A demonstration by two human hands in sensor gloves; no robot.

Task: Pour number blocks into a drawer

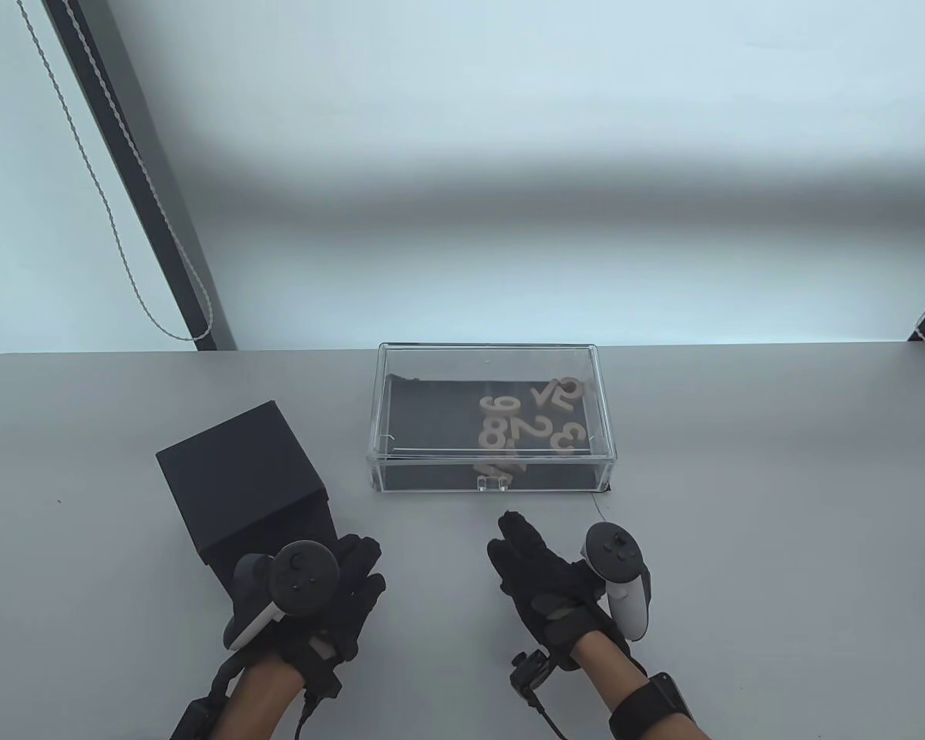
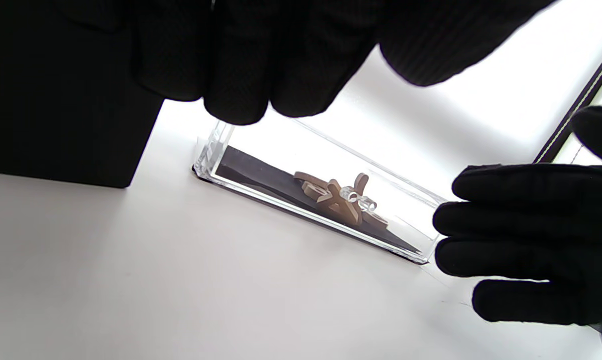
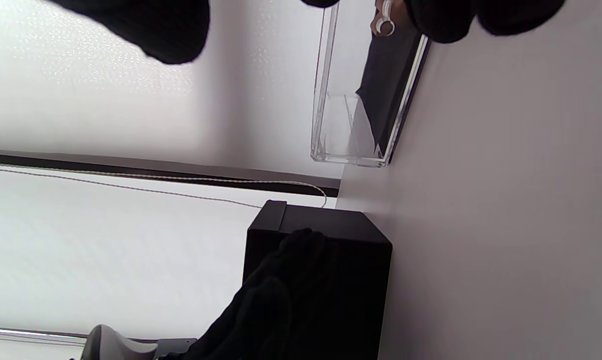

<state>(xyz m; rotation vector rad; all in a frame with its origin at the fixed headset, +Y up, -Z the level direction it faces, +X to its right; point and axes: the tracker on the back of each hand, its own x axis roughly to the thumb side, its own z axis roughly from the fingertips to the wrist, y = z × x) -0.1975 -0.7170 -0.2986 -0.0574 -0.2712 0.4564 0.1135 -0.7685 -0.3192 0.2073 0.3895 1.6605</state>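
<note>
Number blocks [image 1: 536,420] already lie inside the clear drawer [image 1: 491,420], long side across us. We keep our right hand [image 1: 551,590] spread and empty just before its small knob [image 1: 493,482]; our left hand [image 1: 316,597] rests against the black box [image 1: 239,478], grip unclear.

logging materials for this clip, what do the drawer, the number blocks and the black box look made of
Drawer: clear rigid plastic, probably acrylic; glossy, see-through walls with bright edges.
Number blocks: likely unpainted wood; matte pale tan, flat-cut digits.
Black box: matte black, sharp-cornered, possibly card or plastic; the views leave that open.
</note>
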